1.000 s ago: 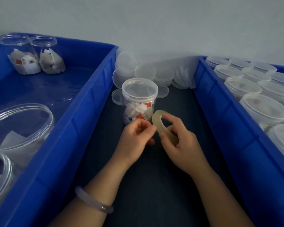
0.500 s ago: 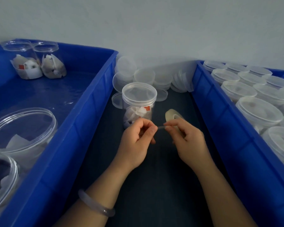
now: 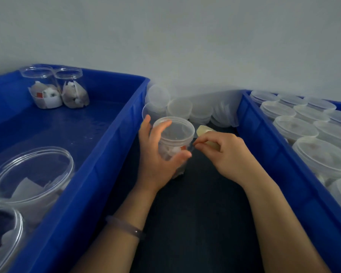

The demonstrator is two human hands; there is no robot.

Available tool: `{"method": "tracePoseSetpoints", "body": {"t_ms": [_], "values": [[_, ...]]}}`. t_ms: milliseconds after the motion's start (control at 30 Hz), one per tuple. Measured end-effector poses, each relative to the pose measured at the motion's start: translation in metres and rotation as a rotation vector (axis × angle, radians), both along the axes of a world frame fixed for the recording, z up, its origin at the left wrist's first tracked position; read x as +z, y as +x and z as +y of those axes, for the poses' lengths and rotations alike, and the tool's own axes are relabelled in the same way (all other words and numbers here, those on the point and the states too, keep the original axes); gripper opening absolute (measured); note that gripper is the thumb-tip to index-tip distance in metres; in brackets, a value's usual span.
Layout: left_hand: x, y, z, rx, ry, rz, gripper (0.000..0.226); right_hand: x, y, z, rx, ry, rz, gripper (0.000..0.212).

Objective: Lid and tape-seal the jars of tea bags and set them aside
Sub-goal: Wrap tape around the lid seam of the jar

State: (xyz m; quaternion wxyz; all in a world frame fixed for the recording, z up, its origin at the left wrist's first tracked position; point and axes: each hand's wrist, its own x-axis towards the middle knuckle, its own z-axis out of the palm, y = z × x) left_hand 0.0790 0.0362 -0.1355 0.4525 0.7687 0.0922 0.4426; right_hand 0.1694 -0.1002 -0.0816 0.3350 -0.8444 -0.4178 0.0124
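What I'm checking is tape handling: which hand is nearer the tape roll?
Right. The right hand holds the tape roll, fingers curled over it. The left hand grips the lidded jar, which stands just left of the roll.

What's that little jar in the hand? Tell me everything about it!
The jar is small, round and clear plastic, with a cloudy lid on top. Tea bags, one with a red tag, sit inside. It stands about upright on the dark tabletop. The left hand curls around its side; the right hand, holding a tape roll, pinches tape beside it.
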Motion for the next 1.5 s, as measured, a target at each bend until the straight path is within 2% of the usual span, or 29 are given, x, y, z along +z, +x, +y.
{"method": "tracePoseSetpoints", "body": {"t_ms": [133, 267, 567, 900, 1067, 1167, 1300, 1500], "values": [[-0.017, 0.009, 0.007, -0.027, 0.089, -0.074, 0.090, -0.003, 0.002, 0.005, 0.053, 0.072, 0.077, 0.029], [-0.020, 0.012, 0.008, 0.028, 0.073, -0.064, 0.087, -0.004, 0.001, 0.007, 0.054, 0.112, 0.115, 0.036], [-0.013, 0.013, 0.003, 0.093, 0.023, -0.068, 0.068, -0.012, 0.002, 0.009, -0.018, 0.126, 0.101, 0.016], [-0.019, 0.016, 0.009, 0.096, 0.091, -0.068, 0.056, -0.013, -0.003, 0.009, -0.053, 0.117, 0.039, 0.013], [-0.018, 0.016, 0.011, 0.087, 0.124, -0.068, 0.068, -0.011, -0.005, 0.008, -0.054, 0.096, 0.005, 0.012], [-0.019, 0.015, 0.011, 0.079, 0.131, -0.056, 0.077, -0.008, -0.003, 0.004, 0.017, 0.083, 0.068, 0.011], [-0.018, 0.014, 0.009, 0.047, 0.096, -0.055, 0.078, -0.007, -0.003, 0.001, 0.089, 0.073, 0.174, 0.012], [-0.018, 0.012, 0.013, 0.047, 0.101, -0.099, 0.075, -0.004, -0.005, 0.000, 0.113, 0.108, 0.203, 0.015]]}}
